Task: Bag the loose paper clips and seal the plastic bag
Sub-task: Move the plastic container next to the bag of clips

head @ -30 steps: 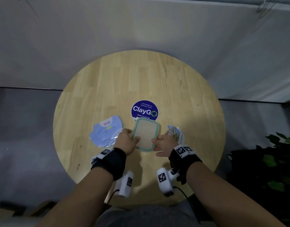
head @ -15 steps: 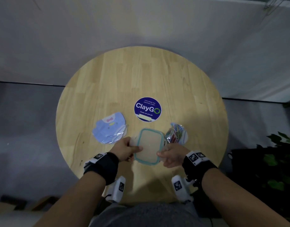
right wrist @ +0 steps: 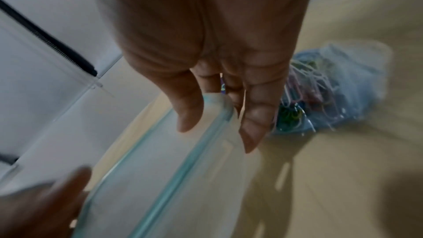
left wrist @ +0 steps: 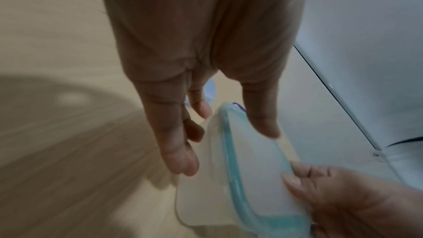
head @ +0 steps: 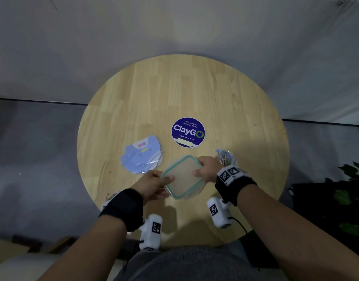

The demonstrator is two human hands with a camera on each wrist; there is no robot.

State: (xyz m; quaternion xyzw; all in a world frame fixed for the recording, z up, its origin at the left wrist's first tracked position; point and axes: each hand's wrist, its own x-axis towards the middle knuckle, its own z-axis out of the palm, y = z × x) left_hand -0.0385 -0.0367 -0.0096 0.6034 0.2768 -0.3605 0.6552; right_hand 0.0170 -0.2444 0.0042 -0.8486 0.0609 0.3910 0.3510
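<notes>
Near front of round table (head: 194,88): clear container lid (head: 182,177), teal rim, pinched at opposite edges by left hand (head: 152,184) and right hand (head: 208,169), thumbs on top. Plastic bag (head: 226,158) with coloured paper clips lies just beyond right hand; seal state unclear. Judgement: keep lid level, set it aside toward open far tabletop, clear of bag. Near table edge close; blue bib packet (head: 142,155) at left.
</notes>
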